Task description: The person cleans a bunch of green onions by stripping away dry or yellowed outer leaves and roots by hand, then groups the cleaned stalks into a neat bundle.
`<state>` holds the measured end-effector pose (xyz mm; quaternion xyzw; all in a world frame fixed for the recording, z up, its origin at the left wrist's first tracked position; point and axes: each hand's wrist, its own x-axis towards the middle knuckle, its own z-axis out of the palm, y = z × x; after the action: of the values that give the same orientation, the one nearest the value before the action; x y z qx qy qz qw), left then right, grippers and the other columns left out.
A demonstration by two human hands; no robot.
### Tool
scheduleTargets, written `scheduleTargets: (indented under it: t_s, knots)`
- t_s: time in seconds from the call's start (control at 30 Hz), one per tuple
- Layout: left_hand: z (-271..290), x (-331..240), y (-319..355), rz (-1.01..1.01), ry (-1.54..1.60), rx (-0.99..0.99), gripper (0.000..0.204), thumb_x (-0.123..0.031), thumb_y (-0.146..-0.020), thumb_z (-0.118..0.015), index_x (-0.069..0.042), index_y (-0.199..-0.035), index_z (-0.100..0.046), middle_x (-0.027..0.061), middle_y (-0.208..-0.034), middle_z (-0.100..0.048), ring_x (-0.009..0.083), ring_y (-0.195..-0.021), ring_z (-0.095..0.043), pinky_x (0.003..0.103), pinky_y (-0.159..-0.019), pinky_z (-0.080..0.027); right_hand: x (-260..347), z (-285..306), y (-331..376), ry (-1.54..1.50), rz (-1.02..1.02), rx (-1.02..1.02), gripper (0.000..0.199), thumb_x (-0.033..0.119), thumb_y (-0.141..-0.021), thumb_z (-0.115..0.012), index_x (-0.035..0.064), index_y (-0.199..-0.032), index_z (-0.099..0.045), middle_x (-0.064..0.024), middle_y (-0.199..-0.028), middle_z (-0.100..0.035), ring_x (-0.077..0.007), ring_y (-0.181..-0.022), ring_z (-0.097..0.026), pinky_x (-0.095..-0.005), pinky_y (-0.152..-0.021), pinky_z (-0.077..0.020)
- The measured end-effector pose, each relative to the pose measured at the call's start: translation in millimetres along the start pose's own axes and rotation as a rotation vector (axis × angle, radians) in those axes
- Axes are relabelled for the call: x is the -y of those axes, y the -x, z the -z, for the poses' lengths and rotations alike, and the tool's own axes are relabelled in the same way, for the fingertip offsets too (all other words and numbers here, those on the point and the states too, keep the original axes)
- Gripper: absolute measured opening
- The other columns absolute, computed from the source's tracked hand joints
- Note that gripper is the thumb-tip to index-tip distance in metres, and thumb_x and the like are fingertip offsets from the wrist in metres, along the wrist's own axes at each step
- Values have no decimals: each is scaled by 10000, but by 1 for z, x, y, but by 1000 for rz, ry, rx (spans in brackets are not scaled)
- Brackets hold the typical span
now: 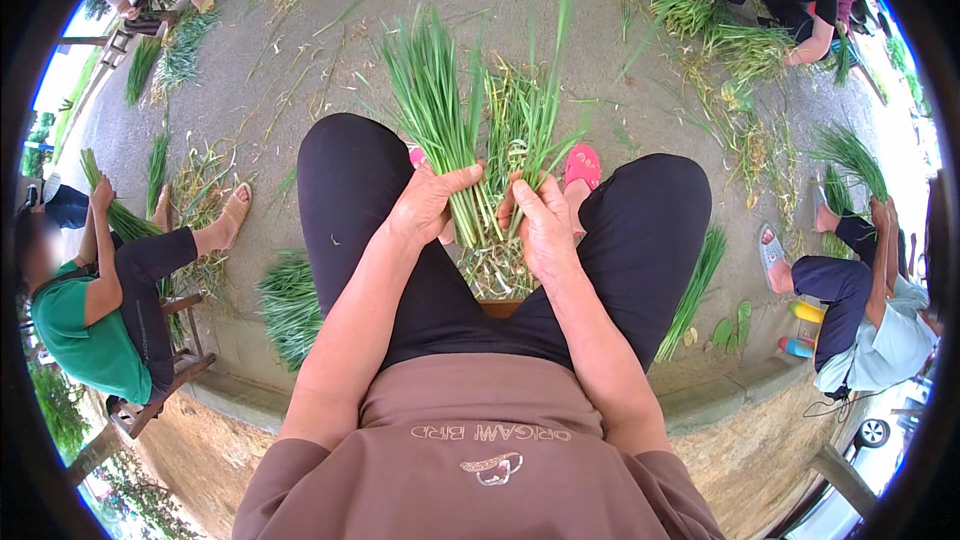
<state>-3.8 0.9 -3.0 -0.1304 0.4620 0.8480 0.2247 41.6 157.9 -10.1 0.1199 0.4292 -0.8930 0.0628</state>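
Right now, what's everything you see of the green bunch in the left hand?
The green bunch is a sheaf of long, thin blades, bright green above and paler at the stems. It fans out at the top, leaning left, between the knees. The left hand grips it low, thumb across the stems; whether the right hand touches it, I can't tell.

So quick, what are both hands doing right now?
Left hand: closed, holding a thick bunch of green stalks.
Right hand: closed, holding a few thin green blades.
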Motion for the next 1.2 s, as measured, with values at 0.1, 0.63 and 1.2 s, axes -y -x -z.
scheduleTargets:
  t_s: [0.1, 0.63, 1.2]
  knots:
    - [-2, -1, 2, -25, -2, -14, 269, -63, -798, -695, -23, -1031, -566, 62, -912, -632, 170, -755, -600, 338, -654, -528, 1, -1, 0, -1, 53, -6, 135, 127, -916, -541, 55, -1030, -527, -5, -760, -524, -89, -590, -518, -227, -507, -408]
    - [-16, -11, 10, -16, -92, 166, 426, -34, -763, -717, -56, -1129, -500, 47, -903, -626, 155, -716, -618, 309, -596, -543, 3, -9, 2, 415, -53, 55, 339, 209, -794, -722, 76, -1040, -532, 50, -752, -502, -20, -561, -410, -187, -454, -316]
    - [7, 7, -11, -87, 11, -176, 207, -52, -831, -649, -31, -996, -524, 64, -826, -592, 184, -677, -581, 341, -595, -517, 46, 0, 4, -380, -64, 97, 104, 115, -882, -584, 108, -981, -551, 10, -705, -452, -119, -566, -440, -288, -540, -392]
